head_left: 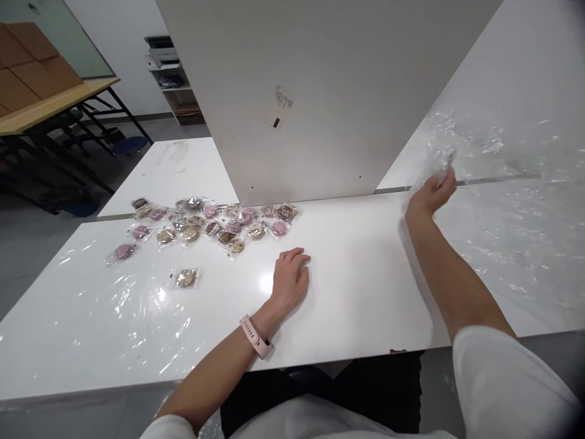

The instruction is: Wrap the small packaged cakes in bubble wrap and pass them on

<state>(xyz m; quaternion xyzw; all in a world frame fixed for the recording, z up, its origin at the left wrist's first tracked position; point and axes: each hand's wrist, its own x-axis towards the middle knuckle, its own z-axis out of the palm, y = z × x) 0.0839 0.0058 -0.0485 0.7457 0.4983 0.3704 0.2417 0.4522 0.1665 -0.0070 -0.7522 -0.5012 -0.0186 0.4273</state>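
My left hand (290, 280), with a pale pink band (255, 335) on its wrist, rests on the white table (356, 292). Its fingers are loosely bent and apart, holding nothing. Off to the right, my right hand (433, 194) is closed on crumpled clear plastic film (442, 160); the fingertips are partly hidden. Several individually wrapped cookies (189, 233), pink, tan and brown, lie in a loose cluster beyond my left hand to the left. A single wrapped tan cookie (186, 278) lies apart, closer to me.
An upright grey-white panel (311, 73) stands across the table, bearing a small label (280, 108). Loose clear film (525, 231) spreads over the right side. At far left, cardboard (39, 70) stands on a wooden table (68, 100). A shelf unit (176, 91) stands behind.
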